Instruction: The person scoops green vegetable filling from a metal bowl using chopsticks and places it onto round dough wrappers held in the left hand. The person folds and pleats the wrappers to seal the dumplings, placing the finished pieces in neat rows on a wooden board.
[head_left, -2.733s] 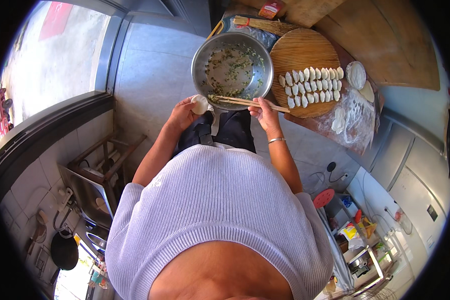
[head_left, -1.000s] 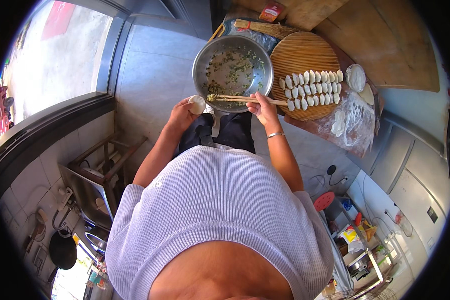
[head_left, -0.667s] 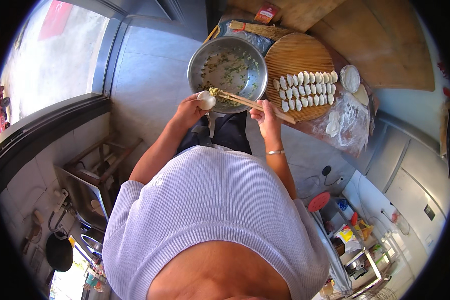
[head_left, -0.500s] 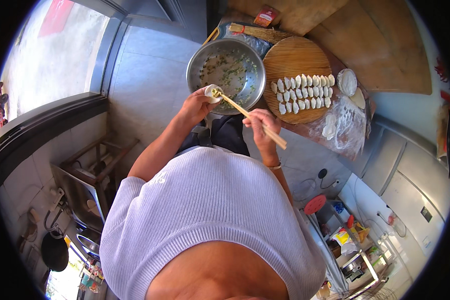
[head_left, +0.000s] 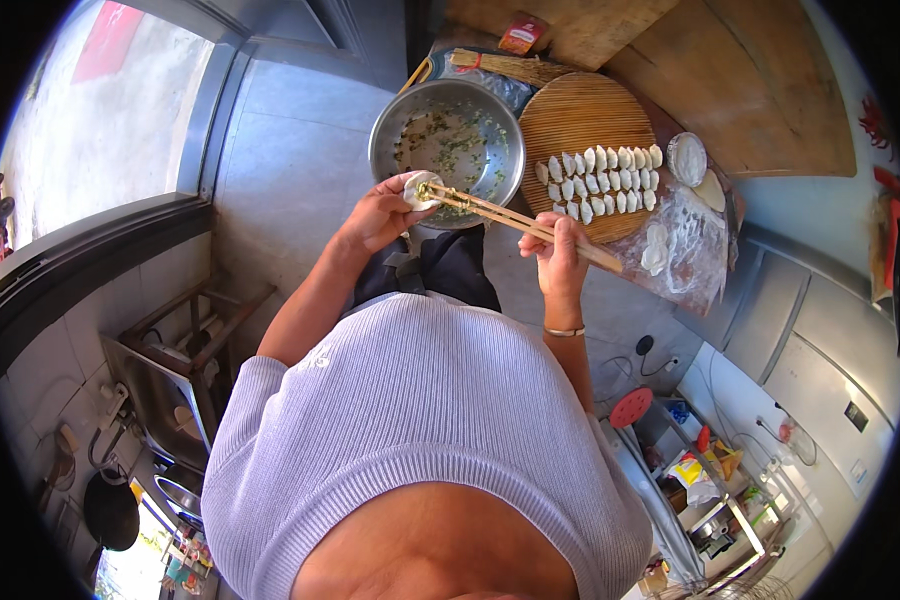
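My left hand point(head_left: 378, 214) pinches a round white dumpling wrapper point(head_left: 419, 196) by its edge, with some green filling lying on it. A pair of wooden chopsticks point(head_left: 515, 219) is gripped in my right hand point(head_left: 558, 252); their tips touch the filling on the wrapper and hold green bits between them. Just beyond the wrapper stands a large steel bowl point(head_left: 378, 150), its bottom scattered with chopped green filling. To its right, several folded dumplings point(head_left: 598, 182) lie in rows on a round slatted board point(head_left: 580, 110).
Right of the board are a round metal container point(head_left: 686, 158) and a floury plastic sheet point(head_left: 685, 250) with white wrappers point(head_left: 655, 250). A straw brush point(head_left: 515, 67) and a red packet point(head_left: 522, 34) lie behind. At left stands a wooden-framed piece of furniture point(head_left: 185, 350).
My right hand has shifted right and turned, so the chopsticks lie flatter and their two sticks are spread apart. The left hand with the wrapper has moved slightly left.
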Demonstrator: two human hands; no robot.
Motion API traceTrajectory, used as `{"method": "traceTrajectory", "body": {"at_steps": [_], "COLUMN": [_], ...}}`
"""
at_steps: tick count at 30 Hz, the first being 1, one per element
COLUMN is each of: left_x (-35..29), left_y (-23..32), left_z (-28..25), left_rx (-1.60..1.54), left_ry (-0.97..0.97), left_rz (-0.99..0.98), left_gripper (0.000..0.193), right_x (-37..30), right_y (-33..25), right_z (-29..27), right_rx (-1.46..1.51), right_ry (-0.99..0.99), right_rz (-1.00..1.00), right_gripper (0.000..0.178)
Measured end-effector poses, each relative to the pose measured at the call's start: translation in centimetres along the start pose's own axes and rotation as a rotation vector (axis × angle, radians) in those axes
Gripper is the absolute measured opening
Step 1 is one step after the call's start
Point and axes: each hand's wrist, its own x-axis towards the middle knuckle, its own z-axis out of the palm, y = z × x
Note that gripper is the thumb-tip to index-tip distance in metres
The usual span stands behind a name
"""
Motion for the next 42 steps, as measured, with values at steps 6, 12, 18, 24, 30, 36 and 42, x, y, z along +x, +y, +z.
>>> {"method": "traceTrajectory", "body": {"at_steps": [6,12,18,24,30,36,42], "left_x": [-1.4,-1.9,-2.3,-2.6,-4.0,-3.9,-3.8], "left_y": [0.2,-0.1,0.2,0.8,0.5,-0.1,-0.8], "left_z": [-0.2,-0.6,-1.1,1.4,5.0,7.3,9.8], "left_rx": [0.043,0.038,-0.063,-0.158,0.145,0.3,0.418], "left_ry": [-0.185,-0.152,-0.057,-0.161,-0.161,-0.158,-0.242], "left_rz": [-0.073,-0.046,0.027,0.031,0.207,0.301,0.391], "left_gripper": [0.05,0.044,0.028,0.039,0.042,0.034,0.03], "right_x": [1.0,0.8,1.9,2.1,0.7,1.9,1.2], "right_y": [2.4,3.5,6.6,11.8,8.8,3.0,-5.1], "right_z": [-0.8,-1.2,-1.6,-1.2,-2.6,-1.0,7.4], "right_rx": [0.198,0.344,0.042,-0.939,-1.388,-1.176,-0.586], "right_ry": [0.091,0.108,0.246,-0.31,-0.54,-0.404,-0.383], "right_rz": [0.224,0.268,0.068,-0.48,-0.562,-0.433,-0.413], "right_gripper": [0.037,0.037,0.03,0.018,0.026,0.032,0.054]}}
